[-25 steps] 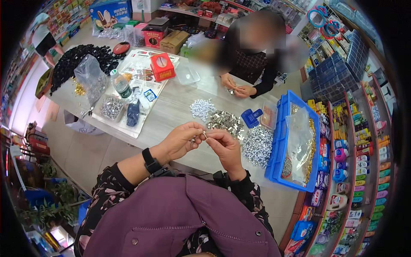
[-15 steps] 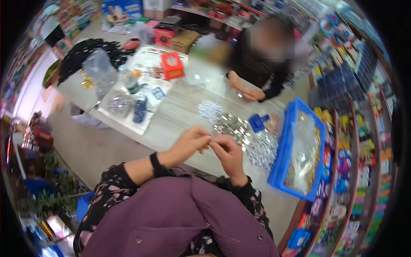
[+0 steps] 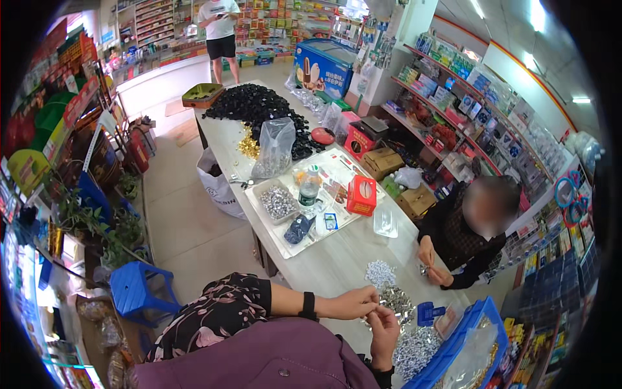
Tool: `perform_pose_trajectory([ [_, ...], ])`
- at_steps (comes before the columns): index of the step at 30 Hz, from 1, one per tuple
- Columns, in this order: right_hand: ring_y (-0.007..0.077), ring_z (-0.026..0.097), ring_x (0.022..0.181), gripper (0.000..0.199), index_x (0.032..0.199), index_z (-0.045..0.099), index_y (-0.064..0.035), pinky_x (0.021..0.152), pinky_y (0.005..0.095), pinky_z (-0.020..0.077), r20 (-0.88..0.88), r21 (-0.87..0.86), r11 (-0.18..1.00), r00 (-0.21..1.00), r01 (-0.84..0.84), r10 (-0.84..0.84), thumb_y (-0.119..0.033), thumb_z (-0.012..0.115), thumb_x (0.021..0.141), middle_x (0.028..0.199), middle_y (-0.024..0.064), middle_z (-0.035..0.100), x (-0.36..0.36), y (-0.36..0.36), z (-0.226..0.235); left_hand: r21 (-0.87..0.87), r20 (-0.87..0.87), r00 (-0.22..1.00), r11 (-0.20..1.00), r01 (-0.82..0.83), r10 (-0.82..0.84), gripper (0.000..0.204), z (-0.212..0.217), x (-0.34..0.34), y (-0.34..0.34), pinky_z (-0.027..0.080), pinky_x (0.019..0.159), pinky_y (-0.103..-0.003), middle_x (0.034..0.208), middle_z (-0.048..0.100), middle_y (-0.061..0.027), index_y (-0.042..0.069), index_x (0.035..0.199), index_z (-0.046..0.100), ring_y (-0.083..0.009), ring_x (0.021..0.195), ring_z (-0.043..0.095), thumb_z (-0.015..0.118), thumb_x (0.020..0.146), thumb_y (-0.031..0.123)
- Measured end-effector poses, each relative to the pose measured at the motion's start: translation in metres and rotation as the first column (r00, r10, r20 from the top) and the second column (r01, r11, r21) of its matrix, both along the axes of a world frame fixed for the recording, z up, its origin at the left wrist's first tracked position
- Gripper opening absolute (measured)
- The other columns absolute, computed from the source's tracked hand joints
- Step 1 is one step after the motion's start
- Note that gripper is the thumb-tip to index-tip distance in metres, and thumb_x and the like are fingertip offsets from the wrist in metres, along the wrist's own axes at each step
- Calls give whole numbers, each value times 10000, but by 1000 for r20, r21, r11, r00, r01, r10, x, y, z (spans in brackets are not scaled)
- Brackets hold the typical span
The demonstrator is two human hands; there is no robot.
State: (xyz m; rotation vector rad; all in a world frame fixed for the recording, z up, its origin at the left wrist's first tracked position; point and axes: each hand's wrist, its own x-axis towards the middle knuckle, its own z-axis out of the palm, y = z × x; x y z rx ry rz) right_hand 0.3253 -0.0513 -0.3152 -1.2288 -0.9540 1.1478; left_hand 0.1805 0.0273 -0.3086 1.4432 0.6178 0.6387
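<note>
Fingers: those of the left hand [image 3: 353, 303] and right hand [image 3: 385, 332] are bent inward and gathered tip to tip; they overlap, so I cannot tell whether they are pinching a piece.
Pale grey table [image 3: 330, 259]: the hands meet over its near end. Handwork seems under way; with loose heaps lying about, much looks left to handle. Which heap is finished and which is raw, I cannot tell.
Co-worker [image 3: 471, 254]: sits across the table, both hands brought together at something small.
Black heap [image 3: 249, 117]: a broad spread at the far end, well apart from the hands, with gold bits [image 3: 247, 145] beside it.
Blue tray [image 3: 435, 364]: near the right hand, partly cut off by the lower edge, with clear plastic lying inside.
Silver-white heap [image 3: 416, 350]: between the right hand and the tray, fine and loosely spread.
Metal pieces [image 3: 397, 300]: just beyond the fingertips, between the silver-white heap and a white heap [image 3: 380, 273]. They look small, shiny and silvery, jumbled at all angles; some seem oblong.
Single piece: none shows plainly at the fingertips; if one is there, the fingers hide it.
</note>
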Motion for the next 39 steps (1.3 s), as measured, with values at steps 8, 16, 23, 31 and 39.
perform_pose_trajectory([
  [8, 71, 526, 691, 110, 913, 575, -5, 643, 199, 420, 105, -65, 993, 988, -103, 109, -71, 608, 832, 773, 10, 586, 0, 12, -10, 209, -113, 992, 978, -27, 52, 288, -13, -3, 0, 455, 598, -314, 738, 591, -112, 10, 905, 422, -193, 658, 589, 494, 902, 288],
  [16, 77, 549, 765, 130, 941, 563, 2, 690, 204, 443, 82, -67, 988, 986, -137, 142, -64, 612, 840, 851, 29, 602, 0, 21, -26, 215, -210, 973, 975, -53, 99, 310, -27, -1, 5, 458, 617, -326, 749, 604, -128, 9, 893, 424, -224, 693, 608, 483, 910, 313],
  [23, 87, 543, 732, 134, 937, 566, -3, 680, 225, 444, 53, -140, 982, 989, -130, 138, -110, 583, 858, 824, 33, 594, 2, 17, -33, 185, -276, 955, 981, -63, 113, 310, -33, 3, 1, 462, 624, -357, 761, 605, -148, 6, 908, 435, -259, 709, 612, 475, 905, 314],
  [31, 92, 552, 732, 180, 927, 601, 20, 666, 228, 453, 174, -226, 972, 980, -60, 101, -138, 612, 843, 810, 37, 610, 5, 18, -40, 73, -395, 916, 997, -37, 63, 296, -58, 15, 9, 464, 631, -388, 761, 621, -167, 9, 911, 477, -295, 706, 611, 469, 889, 304],
  [39, 96, 575, 762, 212, 933, 575, 19, 690, 226, 466, -117, -270, 963, 993, -13, -19, -169, 623, 848, 827, 52, 622, -3, 26, -63, 85, -341, 938, 996, -36, 63, 177, -51, 10, 20, 460, 580, -278, 708, 559, -88, 0, 898, 474, -140, 642, 559, 505, 904, 174],
])
